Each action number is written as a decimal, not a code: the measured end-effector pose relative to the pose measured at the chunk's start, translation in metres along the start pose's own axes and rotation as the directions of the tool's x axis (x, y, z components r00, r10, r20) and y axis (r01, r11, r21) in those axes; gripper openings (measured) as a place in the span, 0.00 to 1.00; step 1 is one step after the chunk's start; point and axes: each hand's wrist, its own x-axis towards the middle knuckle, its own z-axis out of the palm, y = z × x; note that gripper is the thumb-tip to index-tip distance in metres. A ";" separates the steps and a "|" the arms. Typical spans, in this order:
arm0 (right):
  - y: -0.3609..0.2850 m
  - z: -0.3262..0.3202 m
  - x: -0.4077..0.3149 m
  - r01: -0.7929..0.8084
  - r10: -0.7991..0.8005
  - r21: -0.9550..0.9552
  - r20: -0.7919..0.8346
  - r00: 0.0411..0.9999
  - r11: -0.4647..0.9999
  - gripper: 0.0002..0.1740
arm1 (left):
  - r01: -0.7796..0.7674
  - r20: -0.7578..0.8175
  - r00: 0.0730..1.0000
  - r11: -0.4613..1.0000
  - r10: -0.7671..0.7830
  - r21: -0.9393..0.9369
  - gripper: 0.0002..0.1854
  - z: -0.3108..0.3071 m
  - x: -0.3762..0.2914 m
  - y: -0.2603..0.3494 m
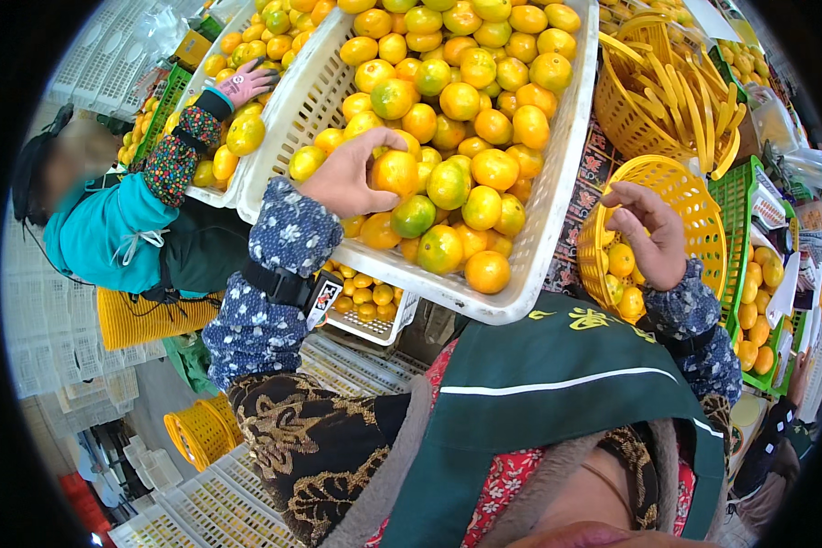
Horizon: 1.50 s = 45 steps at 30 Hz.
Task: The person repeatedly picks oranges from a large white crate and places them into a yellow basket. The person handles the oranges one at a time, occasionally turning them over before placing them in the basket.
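Note:
A white plastic crate of yellow-orange mandarins, some with green patches, stands in front of me. My left hand reaches in over its left side. Its thumb and fingers are around one orange mandarin, on top of the other fruit. My right hand is over a round yellow plastic basket to the right of the crate. Its fingers are bent and apart, with nothing seen between them. Several mandarins lie in that basket, partly hidden by the hand.
At left, a co-worker's gloved hand rests on mandarins in a neighbouring crate. Stacked yellow baskets with upright handles stand at far right. A green crate borders my right side. Below are a lower fruit crate and white crates.

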 end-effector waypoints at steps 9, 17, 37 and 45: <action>-0.041 0.024 0.032 0.388 -0.365 -0.117 0.179 0.914 0.914 0.38 | -0.414 -0.013 0.899 0.841 0.438 -0.349 0.37 0.069 0.022 0.109; 0.090 -0.065 -0.009 -0.290 0.245 -0.061 -0.387 0.889 0.955 0.33 | 0.029 0.357 0.913 0.907 -0.195 0.420 0.32 0.026 0.015 0.025; 0.187 -0.023 -0.025 -0.237 0.373 -0.782 -0.006 0.928 0.576 0.34 | 0.061 0.176 0.972 0.896 -0.152 0.439 0.30 0.045 0.016 -0.005; 0.079 -0.030 0.012 -0.326 0.310 -0.060 -0.184 0.933 0.943 0.23 | -0.065 0.006 0.998 0.969 0.068 -0.237 0.26 0.027 0.006 0.051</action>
